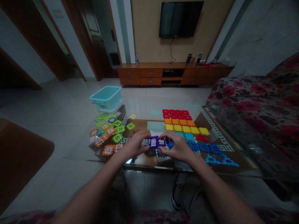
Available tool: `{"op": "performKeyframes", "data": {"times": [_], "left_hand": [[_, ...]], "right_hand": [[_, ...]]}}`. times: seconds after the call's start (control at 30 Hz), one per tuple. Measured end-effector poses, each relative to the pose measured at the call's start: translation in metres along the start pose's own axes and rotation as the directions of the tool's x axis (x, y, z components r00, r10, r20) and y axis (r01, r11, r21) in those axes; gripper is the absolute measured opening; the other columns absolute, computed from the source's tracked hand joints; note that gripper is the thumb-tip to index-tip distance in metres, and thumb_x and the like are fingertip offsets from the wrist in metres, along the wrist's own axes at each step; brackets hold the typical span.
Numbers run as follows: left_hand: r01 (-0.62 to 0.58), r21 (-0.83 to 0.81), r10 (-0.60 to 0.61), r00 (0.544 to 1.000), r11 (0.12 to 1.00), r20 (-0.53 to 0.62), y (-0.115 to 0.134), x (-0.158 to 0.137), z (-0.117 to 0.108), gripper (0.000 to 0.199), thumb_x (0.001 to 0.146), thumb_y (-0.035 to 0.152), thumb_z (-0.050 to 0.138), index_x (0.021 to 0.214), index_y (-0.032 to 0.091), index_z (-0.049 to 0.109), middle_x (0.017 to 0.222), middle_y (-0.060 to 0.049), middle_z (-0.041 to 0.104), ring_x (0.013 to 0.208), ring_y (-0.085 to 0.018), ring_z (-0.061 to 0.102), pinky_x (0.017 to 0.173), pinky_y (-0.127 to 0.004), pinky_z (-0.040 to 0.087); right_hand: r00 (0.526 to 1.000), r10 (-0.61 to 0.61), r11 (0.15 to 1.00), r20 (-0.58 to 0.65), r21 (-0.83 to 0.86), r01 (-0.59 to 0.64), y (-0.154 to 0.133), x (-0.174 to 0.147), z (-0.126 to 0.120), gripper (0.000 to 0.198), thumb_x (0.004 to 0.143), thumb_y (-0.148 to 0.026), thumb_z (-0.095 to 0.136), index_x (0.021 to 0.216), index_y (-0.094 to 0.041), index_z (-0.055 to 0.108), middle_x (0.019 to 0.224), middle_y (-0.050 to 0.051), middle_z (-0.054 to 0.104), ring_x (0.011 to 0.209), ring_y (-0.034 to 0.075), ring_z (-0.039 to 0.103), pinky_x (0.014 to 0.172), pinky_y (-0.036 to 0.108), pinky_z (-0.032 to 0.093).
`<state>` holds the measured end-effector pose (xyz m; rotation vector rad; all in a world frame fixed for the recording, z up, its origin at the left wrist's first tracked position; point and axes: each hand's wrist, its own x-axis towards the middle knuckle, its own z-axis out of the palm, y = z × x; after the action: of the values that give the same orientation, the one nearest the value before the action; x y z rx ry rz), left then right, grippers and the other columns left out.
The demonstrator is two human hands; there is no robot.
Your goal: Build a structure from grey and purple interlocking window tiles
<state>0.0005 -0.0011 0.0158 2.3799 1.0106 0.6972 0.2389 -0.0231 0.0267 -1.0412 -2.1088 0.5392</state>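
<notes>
Between my two hands, above the near part of the glass table, are purple interlocking building tiles point(153, 142) with white window prints. My left hand point(137, 143) pinches their left side with thumb and fingers. On the right side, my right hand point(175, 145) grips the same purple pieces the same way. Whether the two tiles are fully locked together I cannot tell. Just beyond my right hand lie light blue tiles point(188, 137) and dark blue tiles point(192, 146), partly covered by it. Orange window tiles point(108, 150) lie to the left of my left hand.
Rows of red tiles point(176, 114), orange tiles point(179, 122) and yellow tiles point(185, 129) lie on the right half of the glass table point(137, 124). Loose green tiles point(119, 129) are scattered leftward. A turquoise tub point(107, 96) stands at the back left, a floral sofa point(254, 96) at right.
</notes>
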Motion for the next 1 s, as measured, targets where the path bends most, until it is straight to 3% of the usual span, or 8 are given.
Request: {"op": "performKeyframes", "data": {"times": [1.0], "left_hand": [[0.003,0.003,-0.003,1.000,1.000,0.000,-0.0026,-0.0018,-0.0004,0.031,0.076,0.014,0.069,0.106,0.021,0.064,0.101,-0.005,0.066,0.095,-0.022,0.061,0.084,-0.036,0.048]], "right_hand": [[1.000,-0.006,0.998,0.031,-0.061,0.008,0.0050,-0.0017,0.0008,0.025,0.073,-0.020,0.073,0.097,-0.022,0.065,0.091,0.004,0.067,0.080,0.019,0.062,0.074,0.034,0.050]]}}
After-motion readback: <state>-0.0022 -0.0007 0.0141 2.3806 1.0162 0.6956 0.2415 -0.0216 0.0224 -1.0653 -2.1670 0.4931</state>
